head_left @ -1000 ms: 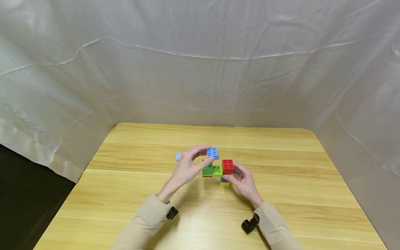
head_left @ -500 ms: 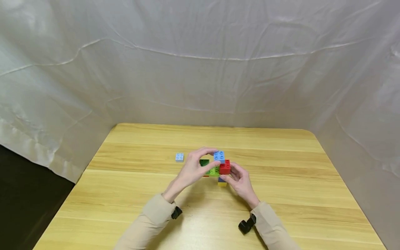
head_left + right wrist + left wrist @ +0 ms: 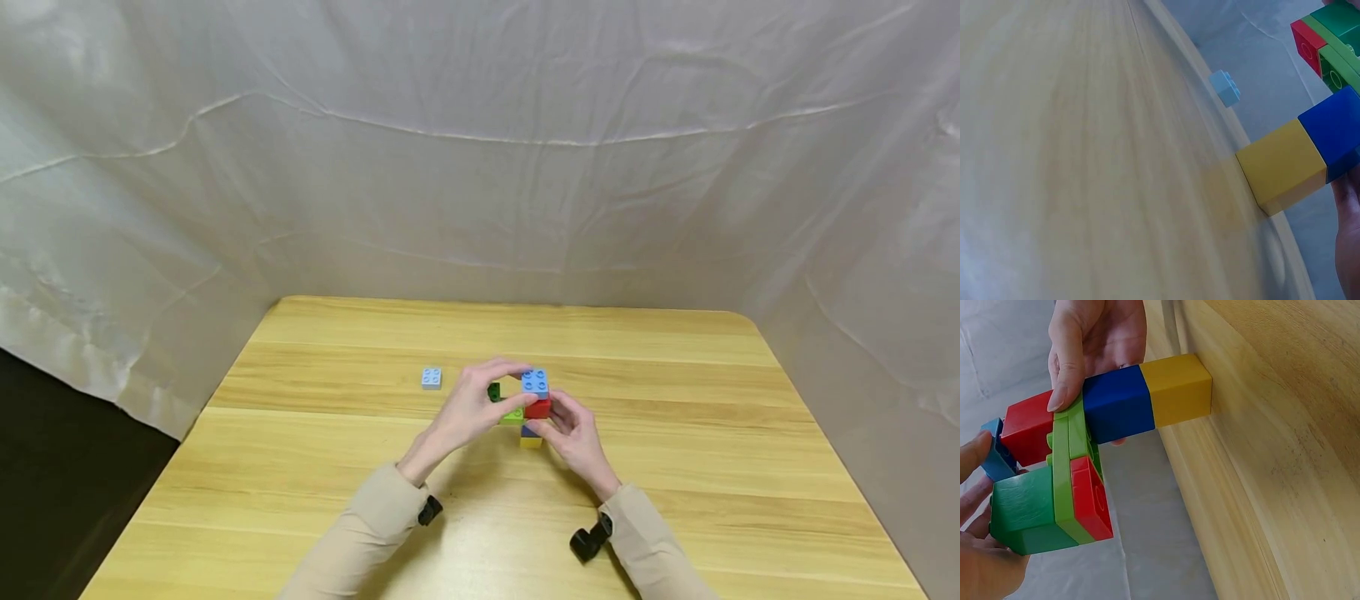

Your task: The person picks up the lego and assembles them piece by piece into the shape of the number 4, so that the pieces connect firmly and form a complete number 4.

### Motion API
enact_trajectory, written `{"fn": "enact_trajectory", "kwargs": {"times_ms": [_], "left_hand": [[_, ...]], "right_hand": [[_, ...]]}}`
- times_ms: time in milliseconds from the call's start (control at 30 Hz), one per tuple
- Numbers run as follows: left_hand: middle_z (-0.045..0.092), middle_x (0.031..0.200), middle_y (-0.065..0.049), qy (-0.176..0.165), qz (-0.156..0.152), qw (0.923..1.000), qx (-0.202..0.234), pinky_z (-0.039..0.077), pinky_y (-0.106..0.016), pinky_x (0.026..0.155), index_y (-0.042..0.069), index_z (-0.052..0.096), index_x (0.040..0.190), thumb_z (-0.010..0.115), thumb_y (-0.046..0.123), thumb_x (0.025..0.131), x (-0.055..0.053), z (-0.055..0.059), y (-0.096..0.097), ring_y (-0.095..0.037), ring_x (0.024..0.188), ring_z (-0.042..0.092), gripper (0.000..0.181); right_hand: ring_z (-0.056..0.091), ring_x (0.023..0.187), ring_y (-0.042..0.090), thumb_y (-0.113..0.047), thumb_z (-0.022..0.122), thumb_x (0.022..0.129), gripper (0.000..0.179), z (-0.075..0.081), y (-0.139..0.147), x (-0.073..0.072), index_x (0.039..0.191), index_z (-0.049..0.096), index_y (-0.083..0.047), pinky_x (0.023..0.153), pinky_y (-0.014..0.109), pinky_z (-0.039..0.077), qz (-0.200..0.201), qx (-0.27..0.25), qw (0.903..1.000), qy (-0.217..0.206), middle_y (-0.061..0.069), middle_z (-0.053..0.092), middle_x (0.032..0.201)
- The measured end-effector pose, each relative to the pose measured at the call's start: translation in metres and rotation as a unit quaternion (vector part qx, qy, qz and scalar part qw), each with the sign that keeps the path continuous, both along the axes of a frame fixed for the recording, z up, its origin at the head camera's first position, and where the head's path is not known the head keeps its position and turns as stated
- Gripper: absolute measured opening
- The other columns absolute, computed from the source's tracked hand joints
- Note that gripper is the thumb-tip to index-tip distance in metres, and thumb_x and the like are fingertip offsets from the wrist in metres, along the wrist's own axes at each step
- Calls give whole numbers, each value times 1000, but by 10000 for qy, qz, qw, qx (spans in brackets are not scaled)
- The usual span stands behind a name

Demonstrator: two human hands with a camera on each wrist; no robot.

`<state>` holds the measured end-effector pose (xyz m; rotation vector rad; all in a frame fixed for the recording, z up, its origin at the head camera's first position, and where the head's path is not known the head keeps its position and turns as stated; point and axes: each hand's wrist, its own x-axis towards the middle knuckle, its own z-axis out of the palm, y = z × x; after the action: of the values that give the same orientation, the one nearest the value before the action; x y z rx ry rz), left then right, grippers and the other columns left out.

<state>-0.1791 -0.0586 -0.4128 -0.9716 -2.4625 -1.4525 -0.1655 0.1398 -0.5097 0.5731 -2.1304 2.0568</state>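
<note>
My left hand [image 3: 468, 408] pinches a blue brick [image 3: 535, 383] between thumb and fingers, right at the top of a red brick [image 3: 1027, 428]. That red brick belongs to a built stack: a yellow brick [image 3: 1182, 390] at the bottom, then a dark blue brick [image 3: 1119, 403], then light green plates [image 3: 1063, 478] reaching sideways. A green brick [image 3: 1022, 503] sits on the plates' far end, with a small red piece [image 3: 1090, 500] under it. My right hand [image 3: 583, 446] grips the stack from the right, its thumb across the light green plate and red brick.
A light blue brick [image 3: 431, 379] lies on the wooden table [image 3: 337, 500], to the left of the hands. Grey-white cloth [image 3: 480, 192] hangs behind the table and along its sides. Each wrist carries a small black camera, one by the right sleeve [image 3: 588, 542].
My left hand has carried the blue brick rightward and down, from above the green brick onto the red brick's top. The stack and right hand have shifted slightly left.
</note>
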Motion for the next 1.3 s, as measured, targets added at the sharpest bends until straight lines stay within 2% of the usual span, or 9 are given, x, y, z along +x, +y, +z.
{"fn": "enact_trajectory", "kwargs": {"times_ms": [233,467,700,900,1067,1300], "left_hand": [[71,126,-15,52,-86,9999,-88,57,-39,101,1,67,126,76,17,90,-2,-2,1,-27,114,69,40],[74,118,-11,174,-176,9995,-192,57,-36,99,4,68,125,75,21,91,-3,-3,2,-22,109,70,39],[75,116,-8,62,-218,9993,-287,57,-36,98,6,67,127,73,23,93,-4,-3,2,-21,109,69,38],[75,114,-8,269,-265,9984,-417,58,-36,96,6,66,126,72,23,94,-5,-5,3,-24,107,70,37],[74,118,-7,344,-248,9980,-479,57,-37,99,7,66,127,72,24,94,-5,-6,4,-22,111,70,37],[74,120,-7,640,-211,9957,-630,57,-40,99,7,66,125,73,23,93,-4,-5,4,-22,111,70,37]], "right_hand": [[62,116,-5,5,70,89,46,0,0,0,131,53,14,100,13,51,27,0,10000,71,-23,65,123],[62,116,-5,6,70,89,47,-1,1,-1,132,52,15,100,14,51,54,-35,9999,141,-23,65,125],[63,116,-5,5,70,89,47,-2,2,-1,131,52,16,99,14,51,57,-34,9999,152,-23,65,124],[63,116,-4,5,70,90,47,-2,2,-1,132,51,17,99,14,52,94,-81,9997,194,-22,65,125],[63,116,-5,4,69,90,47,-2,2,-1,132,51,17,99,14,52,120,-89,9997,214,-22,65,125],[62,117,-4,6,69,89,48,-2,2,-1,131,49,19,101,15,51,176,-174,9993,287,-21,65,127]]}}
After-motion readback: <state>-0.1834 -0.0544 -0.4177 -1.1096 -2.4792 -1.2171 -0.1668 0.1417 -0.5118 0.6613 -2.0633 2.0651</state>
